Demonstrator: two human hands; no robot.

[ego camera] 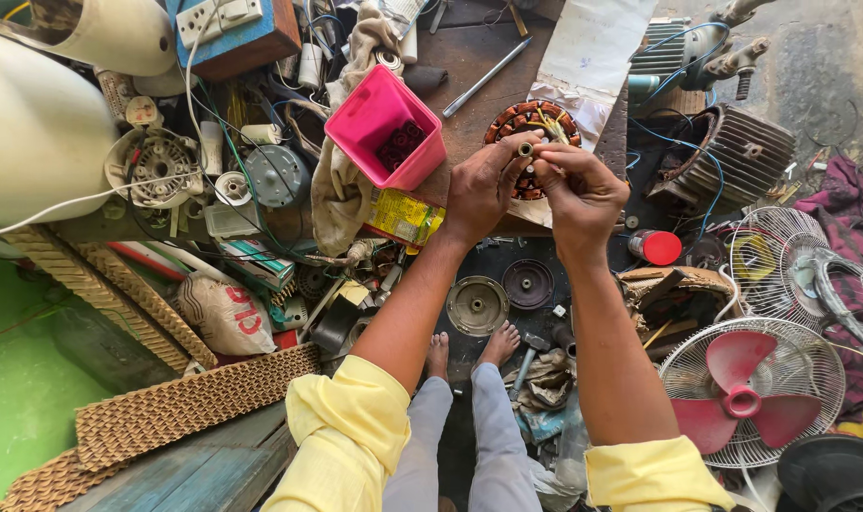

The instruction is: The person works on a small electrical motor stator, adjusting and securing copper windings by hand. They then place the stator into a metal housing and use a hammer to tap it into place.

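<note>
Your left hand (477, 190) and right hand (583, 190) meet over the wound motor coil (531, 128), which lies on a sheet of white paper (592, 52) at the far side of the wooden bench (469, 57). Your left grip is closed, thumb and forefinger pinched on a small brass-coloured sleeve (525, 150) held just above the coil's near rim. Your right grip is also closed, fingertips drawn together on something thin beside the sleeve; what it is cannot be made out.

Progress, as judged: the coil's copper windings appear in place and several pale leads stand up from it. The sleeve is not yet seated on anything visible, so the lead work looks unfinished.

Packages and labels: a pink square tub (386, 128) stands tilted just left of the coil, with dark red pieces inside. Below it lies a flat yellow packet (403, 218) with red and green print. Further left, a white sack (225, 318) with red lettering lies among scrap. A red-capped bottle (655, 246) sits right of your right wrist. A red-bladed fan (749, 393) in a wire guard lies on the floor at lower right.
</note>
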